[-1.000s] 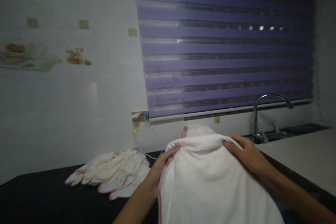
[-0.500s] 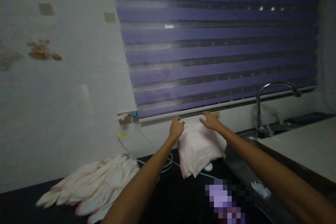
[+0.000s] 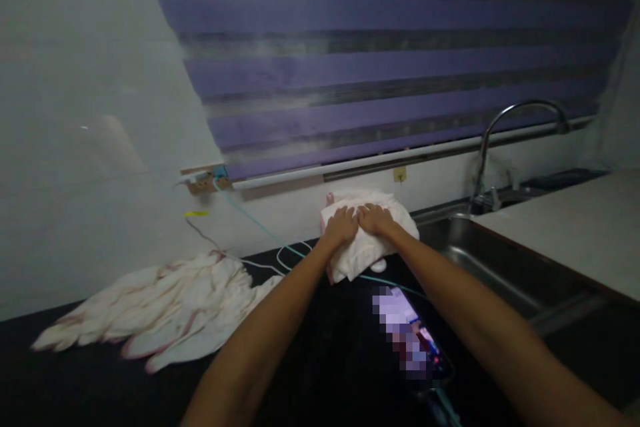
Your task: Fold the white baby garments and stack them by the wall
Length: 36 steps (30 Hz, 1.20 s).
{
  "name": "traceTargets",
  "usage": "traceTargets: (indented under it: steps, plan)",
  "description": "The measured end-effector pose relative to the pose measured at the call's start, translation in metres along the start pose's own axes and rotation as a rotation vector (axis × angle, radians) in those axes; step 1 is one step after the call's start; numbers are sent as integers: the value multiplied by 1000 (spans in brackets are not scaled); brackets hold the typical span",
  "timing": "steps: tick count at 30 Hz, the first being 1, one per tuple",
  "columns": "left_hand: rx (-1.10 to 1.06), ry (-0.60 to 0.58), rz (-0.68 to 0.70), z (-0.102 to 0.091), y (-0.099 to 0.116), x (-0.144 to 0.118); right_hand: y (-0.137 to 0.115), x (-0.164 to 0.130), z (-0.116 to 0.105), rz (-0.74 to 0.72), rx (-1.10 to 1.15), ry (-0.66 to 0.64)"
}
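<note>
Both hands lie flat, palms down and side by side, on a folded white cloth (image 3: 367, 240) at the far edge of the dark desk (image 3: 90, 387), close to the wall. The left hand (image 3: 343, 225) and the right hand (image 3: 375, 217) touch at the thumbs; neither grip is closed around the cloth, the fingers only spread and press on its top. A pink edge shows at the cloth's left corner.

To the left, well apart, a loose heap of white pink-trimmed cloths (image 3: 155, 310) sprawls over the desk. A teal cable (image 3: 250, 217) runs from a wall socket (image 3: 205, 180) down toward the folded cloth and passes under it. Nearer the person, between the forearms, a phone (image 3: 413, 340) lies on the desk, its screen blurred out. To the right sit a steel sink (image 3: 480, 267) and a curved tap (image 3: 505, 140), then a pale countertop (image 3: 575, 227). Purple blinds (image 3: 390, 60) fill the wall behind.

The frame is dim and smeared; what lies beneath the folded cloth is hidden.
</note>
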<state>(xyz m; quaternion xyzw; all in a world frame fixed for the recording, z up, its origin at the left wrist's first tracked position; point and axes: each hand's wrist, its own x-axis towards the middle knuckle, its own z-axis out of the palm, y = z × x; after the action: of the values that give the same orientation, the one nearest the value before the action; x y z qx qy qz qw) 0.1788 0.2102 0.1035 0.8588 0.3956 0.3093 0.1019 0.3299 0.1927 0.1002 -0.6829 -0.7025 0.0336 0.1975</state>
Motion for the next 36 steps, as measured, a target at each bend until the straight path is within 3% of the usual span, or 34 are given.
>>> traceTargets:
  steps: [3, 6, 8, 10, 13, 17, 21, 24, 26, 27, 29, 31, 34, 36]
  plan:
    - [27, 42, 52, -10, 30, -57, 0, 2, 1, 8, -31, -19]
    - [116, 37, 185, -28, 39, -142, -2, 1, 1, 20, -53, -11]
    - [177, -51, 168, -39, 25, -198, -3, 1, 1, 34, -66, 0]
    - [239, -108, 61, -49, 1, -242, -5, 0, 3, 47, -81, 9]
    - [300, -188, -96, -58, -29, -278, -7, -4, 6, 53, -102, 14]
    - [307, -251, -148, -61, -36, -285, -14, -11, 1, 71, -123, 18]
    - [309, -240, -171, -57, -31, -283, -34, -23, -18, 100, -156, 24]
    - [279, -215, -159, -54, -31, -284, -72, -53, -20, 31, -101, 232]
    - [246, -184, -129, -54, -32, -284, -106, -87, -2, -137, 45, 407]
    - [227, -169, -113, -55, -33, -285, -122, -106, 14, -229, 120, 406]
    - [204, -129, -112, -58, -37, -285, -148, -142, 53, -343, 184, 289]
    - [214, -78, -166, -63, -44, -287, -164, -167, 93, -348, 168, 144]
    - [268, -8, -286, -71, -55, -290, -173, -176, 135, -335, 75, 29]
    - [295, -7, -320, -73, -60, -292, -172, -171, 148, -355, 63, 13]
